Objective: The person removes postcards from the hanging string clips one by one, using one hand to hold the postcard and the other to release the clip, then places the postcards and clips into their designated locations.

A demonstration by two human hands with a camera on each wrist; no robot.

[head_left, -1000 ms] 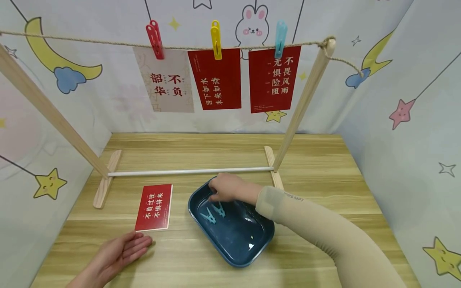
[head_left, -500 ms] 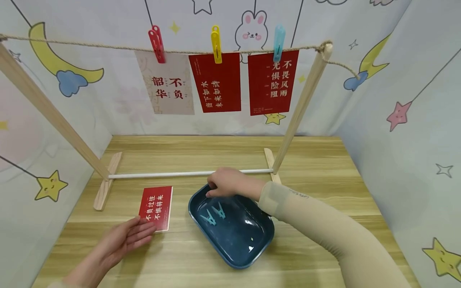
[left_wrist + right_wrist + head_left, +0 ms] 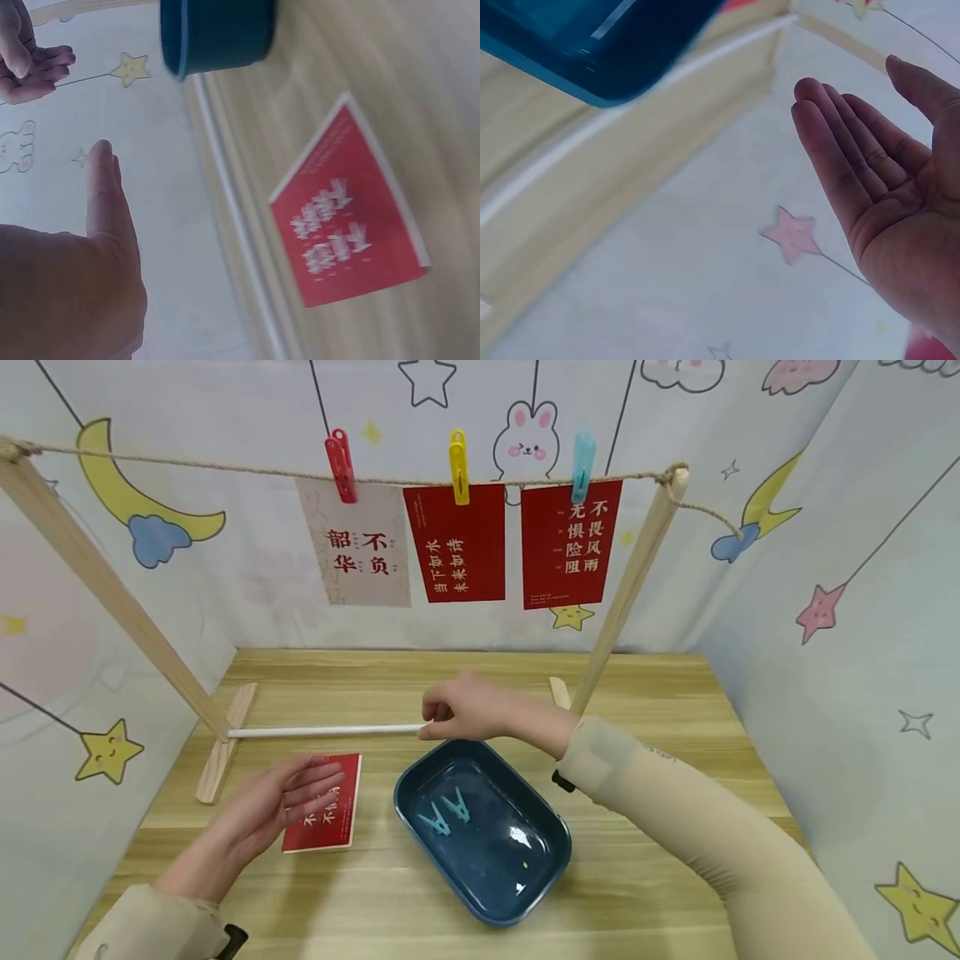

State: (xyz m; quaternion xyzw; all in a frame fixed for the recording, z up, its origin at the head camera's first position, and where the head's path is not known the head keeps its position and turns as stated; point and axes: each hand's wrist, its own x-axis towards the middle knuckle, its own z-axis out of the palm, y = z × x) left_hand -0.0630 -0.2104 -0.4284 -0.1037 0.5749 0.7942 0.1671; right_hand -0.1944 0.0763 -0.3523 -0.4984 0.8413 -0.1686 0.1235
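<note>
My left hand (image 3: pixel 288 797) hovers over a red card (image 3: pixel 341 827) with white characters, fingers extended, nothing in it. Part of that card is hidden behind the fingers in the head view; the left wrist view shows the card (image 3: pixel 349 217) whole, apart from the hand. Above the far rim of a dark blue tray (image 3: pixel 502 852) is my right hand (image 3: pixel 472 706). Its fingers are loosely bent; the right wrist view shows the palm of the right hand (image 3: pixel 900 187) bare. Inside the tray lie two light blue clothespins, one left (image 3: pixel 441 825) and one right (image 3: pixel 461 812).
A twine line (image 3: pixel 247 469) spans two wooden posts (image 3: pixel 633 577). From it hang a pale card (image 3: pixel 360 585) under a red clothespin (image 3: pixel 341 468), a red card (image 3: pixel 472 564) under a yellow one, and another red card (image 3: pixel 547 560) under a light blue one. A white rod (image 3: pixel 322 732) joins the posts' feet.
My right hand has risen out of the tray, up and away past its far rim. My left hand has moved up and right, from beside the red card to over it.
</note>
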